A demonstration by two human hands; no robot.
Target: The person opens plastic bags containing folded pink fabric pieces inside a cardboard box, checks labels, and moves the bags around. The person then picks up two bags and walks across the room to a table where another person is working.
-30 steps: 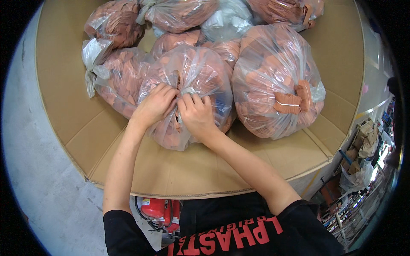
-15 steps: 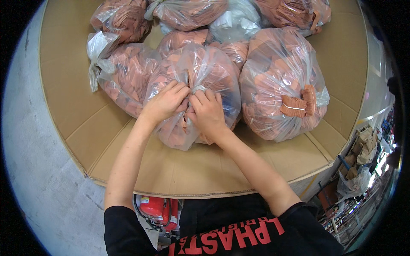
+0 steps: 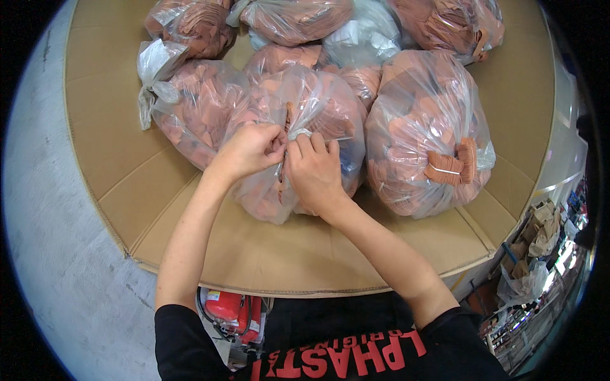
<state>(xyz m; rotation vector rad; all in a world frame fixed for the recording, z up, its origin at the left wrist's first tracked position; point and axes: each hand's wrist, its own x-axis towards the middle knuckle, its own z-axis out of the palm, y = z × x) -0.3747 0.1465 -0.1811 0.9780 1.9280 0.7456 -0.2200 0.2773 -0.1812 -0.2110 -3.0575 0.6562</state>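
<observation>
A clear plastic bag [image 3: 318, 108] stuffed with flat reddish-brown pieces lies on brown cardboard [image 3: 108, 146] in front of me. My left hand [image 3: 251, 149] and my right hand [image 3: 311, 171] meet on top of it, both pinching the gathered plastic at the bag's mouth. The fingertips touch each other over the bunched film. Part of the bag's front is hidden under my hands.
Several more filled clear bags surround it: a big one [image 3: 426, 140] at the right, a knotted one [image 3: 184, 108] at the left, others [image 3: 292, 19] behind. Grey floor [image 3: 44, 241] lies left of the cardboard. A red fire extinguisher [image 3: 232, 311] sits below the cardboard's front edge.
Both hands have drawn closer together on the bag's top, gathering the plastic between the fingers. The view has tilted down slightly, so the bags sit lower in the picture.
</observation>
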